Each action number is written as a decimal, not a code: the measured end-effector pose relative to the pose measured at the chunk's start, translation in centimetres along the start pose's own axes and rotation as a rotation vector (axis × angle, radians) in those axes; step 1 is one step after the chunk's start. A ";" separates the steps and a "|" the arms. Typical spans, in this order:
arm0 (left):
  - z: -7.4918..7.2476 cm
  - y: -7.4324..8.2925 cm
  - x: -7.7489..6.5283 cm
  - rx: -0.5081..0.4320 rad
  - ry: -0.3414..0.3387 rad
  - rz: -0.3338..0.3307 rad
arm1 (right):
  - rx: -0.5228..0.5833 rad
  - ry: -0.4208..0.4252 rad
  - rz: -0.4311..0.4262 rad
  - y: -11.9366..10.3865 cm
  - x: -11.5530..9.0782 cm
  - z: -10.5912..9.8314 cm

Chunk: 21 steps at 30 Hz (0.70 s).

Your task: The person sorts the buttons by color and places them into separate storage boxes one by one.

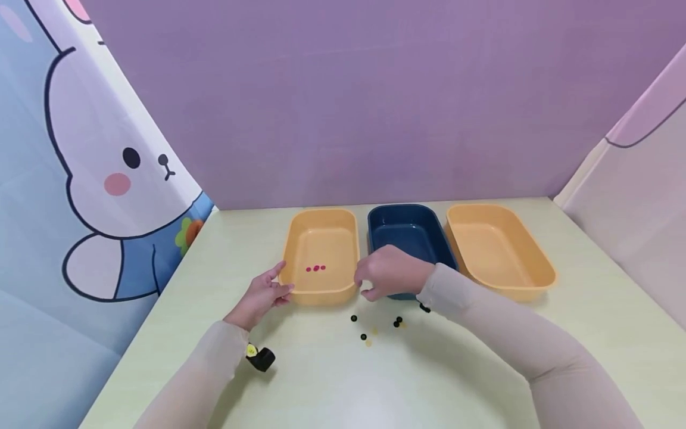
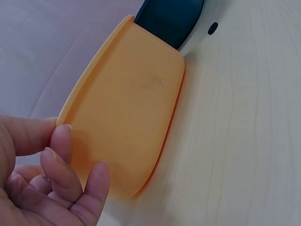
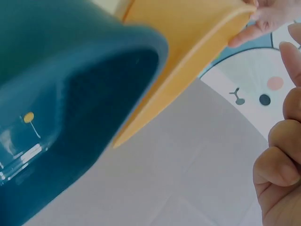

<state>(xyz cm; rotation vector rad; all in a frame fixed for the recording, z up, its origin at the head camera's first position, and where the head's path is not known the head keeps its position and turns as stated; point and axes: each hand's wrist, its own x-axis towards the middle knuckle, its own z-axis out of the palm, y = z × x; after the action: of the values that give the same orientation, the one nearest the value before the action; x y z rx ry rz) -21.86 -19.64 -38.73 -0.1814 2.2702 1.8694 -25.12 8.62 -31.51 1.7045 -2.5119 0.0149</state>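
Note:
My left hand (image 1: 264,297) grips the rim of the left yellow tray (image 1: 320,297) at its front left corner, thumb and fingertips at the edge in the left wrist view. Several pink buttons (image 1: 316,268) lie inside that tray. My right hand (image 1: 393,271) hovers by the tray's front right corner, over the front left of the dark blue tray (image 1: 404,229). Its fingers (image 3: 277,165) are bent; whether something small sits between the fingertips is hidden. A yellow button (image 3: 28,117) shows inside the blue tray in the right wrist view.
Black buttons (image 1: 363,337) and pale yellow buttons (image 1: 368,343) lie scattered on the table in front of the trays. Another yellow tray (image 1: 501,244) stands right of the blue one. A purple backdrop (image 1: 343,119) rises behind.

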 end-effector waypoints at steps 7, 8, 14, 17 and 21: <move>0.0 0.0 0.1 0.003 0.006 -0.009 | 0.008 0.001 -0.051 -0.7 -0.7 1.4; 0.0 0.0 0.1 0.000 0.005 -0.010 | 0.004 0.006 -0.057 -0.8 -0.8 1.6; 0.0 -0.1 0.4 -0.008 0.001 -0.008 | -0.005 0.014 -0.072 -1.0 -1.1 2.7; 0.0 -0.1 0.5 -0.010 0.011 -0.022 | -0.002 0.014 -0.084 -1.0 -1.2 3.2; 0.1 0.0 0.7 -0.011 0.018 -0.022 | -0.001 0.026 -0.094 -0.8 -1.5 3.8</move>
<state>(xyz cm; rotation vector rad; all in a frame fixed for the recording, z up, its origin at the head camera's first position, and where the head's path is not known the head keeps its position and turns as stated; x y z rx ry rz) -22.52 -19.54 -38.90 -0.2247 2.2605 1.8764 -24.17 9.41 -35.44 1.8076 -2.4108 0.0272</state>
